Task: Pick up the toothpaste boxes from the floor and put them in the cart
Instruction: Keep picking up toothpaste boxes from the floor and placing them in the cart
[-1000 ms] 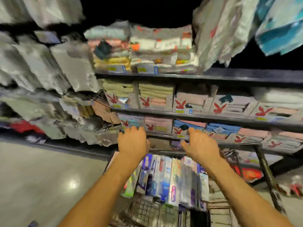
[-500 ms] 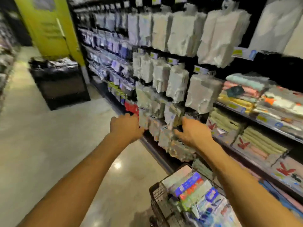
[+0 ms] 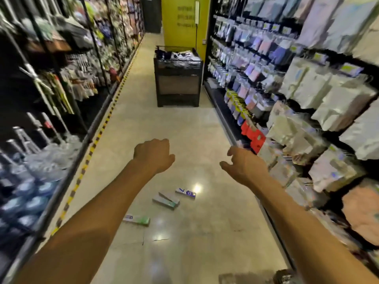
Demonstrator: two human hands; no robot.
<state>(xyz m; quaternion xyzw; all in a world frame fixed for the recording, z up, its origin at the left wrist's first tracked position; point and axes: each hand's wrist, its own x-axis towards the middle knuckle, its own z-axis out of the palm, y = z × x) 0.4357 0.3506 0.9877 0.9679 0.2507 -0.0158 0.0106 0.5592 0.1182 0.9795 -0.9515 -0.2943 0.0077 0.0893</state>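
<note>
Both hands empty: left hand (image 3: 153, 154) loosely curled, right hand (image 3: 244, 165) fingers spread. 4 slim cardboard toothpaste boxes (image 3: 166, 200) lie on glossy beige floor (image 3: 184, 140), well short of black display bin (image 3: 177, 78). Crouch and grip the green-white box (image 3: 136, 219), farthest from bin, by its long sides.

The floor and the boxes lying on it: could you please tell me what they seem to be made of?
The floor looks like polished stone or glazed tile, beige and glossy: it shows bright reflected spots. The boxes look like printed cardboard, perhaps lightly glossy: flat faces, straight edges, coloured print; blur leaves the finish open.
</note>
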